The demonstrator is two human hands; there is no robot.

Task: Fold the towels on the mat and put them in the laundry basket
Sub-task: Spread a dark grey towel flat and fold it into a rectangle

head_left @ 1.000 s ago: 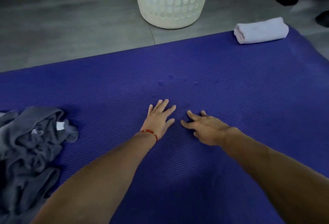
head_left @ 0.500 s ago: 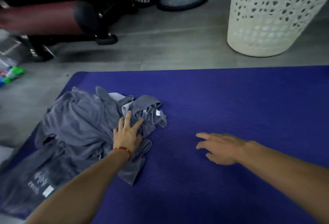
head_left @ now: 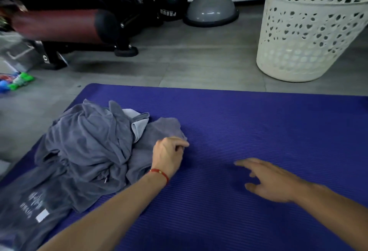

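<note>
A heap of crumpled grey towels [head_left: 85, 147] lies on the left part of the blue mat [head_left: 258, 131]. My left hand [head_left: 169, 155], with a red band at the wrist, pinches the right edge of one grey towel [head_left: 159, 131] at the heap's side. My right hand [head_left: 270, 181] hovers low over the bare mat to the right, fingers spread and relaxed, holding nothing. The white perforated laundry basket [head_left: 310, 31] stands on the floor beyond the mat's far edge at the upper right.
Grey tiled floor [head_left: 179, 61] runs beyond the mat. A grey dome trainer [head_left: 211, 9], dark exercise equipment with a red padded roller [head_left: 59, 25] and small green and blue objects [head_left: 18, 81] stand at the far left and back.
My view has swung left from the mat's middle to the towel heap. My left hand went from lying flat on the heap to pinching a towel's edge. My right hand stayed open over the mat.
</note>
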